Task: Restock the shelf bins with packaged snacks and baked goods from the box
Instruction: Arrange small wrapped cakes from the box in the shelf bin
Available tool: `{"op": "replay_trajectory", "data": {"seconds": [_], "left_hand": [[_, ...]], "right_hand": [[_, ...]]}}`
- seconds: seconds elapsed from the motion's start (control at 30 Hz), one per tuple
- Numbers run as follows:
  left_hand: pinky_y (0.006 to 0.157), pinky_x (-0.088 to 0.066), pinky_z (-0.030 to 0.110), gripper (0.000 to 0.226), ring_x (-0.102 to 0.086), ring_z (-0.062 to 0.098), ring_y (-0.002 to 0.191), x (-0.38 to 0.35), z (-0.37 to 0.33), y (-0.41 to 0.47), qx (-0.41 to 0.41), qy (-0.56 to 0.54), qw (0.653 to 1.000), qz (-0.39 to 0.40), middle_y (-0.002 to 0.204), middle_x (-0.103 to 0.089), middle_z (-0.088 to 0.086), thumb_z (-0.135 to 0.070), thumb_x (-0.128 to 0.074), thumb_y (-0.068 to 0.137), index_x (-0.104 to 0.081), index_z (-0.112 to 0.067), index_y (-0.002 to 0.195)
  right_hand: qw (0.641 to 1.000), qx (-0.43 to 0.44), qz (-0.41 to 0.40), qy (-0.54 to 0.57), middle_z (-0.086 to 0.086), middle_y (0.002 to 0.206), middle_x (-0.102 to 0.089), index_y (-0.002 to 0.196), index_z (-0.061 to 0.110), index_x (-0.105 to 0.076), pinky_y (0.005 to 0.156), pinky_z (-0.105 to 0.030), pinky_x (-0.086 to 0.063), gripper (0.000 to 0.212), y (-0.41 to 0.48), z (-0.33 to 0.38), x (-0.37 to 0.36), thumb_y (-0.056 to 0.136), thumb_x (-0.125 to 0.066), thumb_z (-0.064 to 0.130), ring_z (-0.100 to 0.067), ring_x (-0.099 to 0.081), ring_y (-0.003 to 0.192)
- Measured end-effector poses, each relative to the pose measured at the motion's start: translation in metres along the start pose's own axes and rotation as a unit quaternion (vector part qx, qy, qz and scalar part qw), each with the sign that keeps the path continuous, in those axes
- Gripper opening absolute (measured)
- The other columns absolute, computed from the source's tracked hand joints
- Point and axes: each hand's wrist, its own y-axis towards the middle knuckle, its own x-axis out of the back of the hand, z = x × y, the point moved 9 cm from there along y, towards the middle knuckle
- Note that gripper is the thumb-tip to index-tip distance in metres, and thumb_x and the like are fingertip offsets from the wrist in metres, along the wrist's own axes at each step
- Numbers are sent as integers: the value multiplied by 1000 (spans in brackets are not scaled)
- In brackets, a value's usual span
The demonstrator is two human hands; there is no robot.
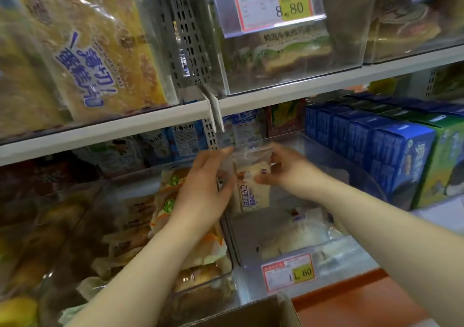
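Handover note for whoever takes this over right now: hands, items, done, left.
Left hand and right hand together hold one clear-wrapped cake packet upright over the clear bin with the price tag.
Bin holds a few packets at the bottom, mostly unfilled.
Cardboard box sits at the bottom edge; contents not visible.
Left: set this packet in, continue restocking from the box.

white shelf (251, 103) carries clear bins (288, 75); lower shelf, blue cartons (391, 151).

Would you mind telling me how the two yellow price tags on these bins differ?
The upper price tag reads 8.80 and sits high on its clear bin; the lower price tag ends in .60, its first digits blurred, and sits on the bin below the hands. Both have red borders and yellow price patches.
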Motion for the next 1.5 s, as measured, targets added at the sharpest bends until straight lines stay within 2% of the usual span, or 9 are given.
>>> {"op": "replay_trajectory", "data": {"seconds": [0.07,0.23,0.33,0.5,0.67,0.77,1.1,1.33,1.5], "left_hand": [[98,-27,13,47,-39,8,130,-10,16,-3,30,37,998,41,139,-38,-12,-23,-57,94,-43,-35,138],[116,-13,26,36,-13,7,144,-31,35,-12,56,50,988,132,156,-16,-16,-32,-35,102,-49,-39,134],[119,-14,33,38,-14,9,144,-35,35,-8,49,77,981,170,154,-25,-17,-29,-30,103,-48,-41,135],[119,-9,33,41,-11,6,144,-38,36,-7,30,98,976,194,154,-23,-21,-29,-27,103,-43,-44,137],[119,-9,33,40,-11,5,144,-39,37,-6,33,99,975,197,153,-24,-21,-31,-27,103,-44,-46,136],[119,-12,32,40,-13,7,144,-38,35,-6,33,107,973,201,152,-26,-19,-31,-27,102,-44,-46,136],[113,-31,35,50,-42,6,129,-44,-23,-11,-93,125,969,194,142,-46,-16,-46,-56,91,-42,-41,139],[95,-47,30,51,-57,6,110,-70,-26,-4,-70,78,971,215,122,-61,-14,-39,-68,84,-49,-39,132],[85,-48,27,32,-59,7,102,-61,-3,3,17,59,981,186,107,-61,-17,-44,-61,89,-54,-34,118]], "right_hand": [[999,-27,20,-2,4,111,-60,113,24,-52,85,-29,-53,39,16,-22,-14,80,-74,17,-13,-62,97],[995,-49,49,-69,11,88,-55,96,25,-50,61,-14,-42,28,39,-63,-46,82,-74,23,-7,-55,80],[985,-72,76,-139,3,100,-61,115,19,-52,80,-30,-51,48,44,-74,-52,78,-75,37,-14,-59,90],[968,-102,56,-224,6,112,-58,129,27,-45,78,-25,-44,64,22,-50,-8,76,-69,55,-10,-55,94],[859,-152,284,-398,9,126,-54,133,32,-45,88,-20,-46,64,-42,-47,-1,78,-67,56,-9,-54,107],[831,-179,316,-422,7,137,-49,141,28,-41,95,-24,-45,77,-56,-58,-6,75,-72,53,-14,-51,119],[953,-162,148,-209,-7,97,-69,96,20,-68,77,-38,-55,36,-35,-39,19,76,-63,50,-23,-67,86],[974,-162,119,-102,-3,70,-62,89,14,-70,57,-29,-38,58,-33,-38,21,79,-50,67,-17,-52,60],[987,-59,124,-86,11,113,-60,126,33,-51,82,-20,-51,66,-34,-21,24,68,-69,60,-3,-62,91]]}}
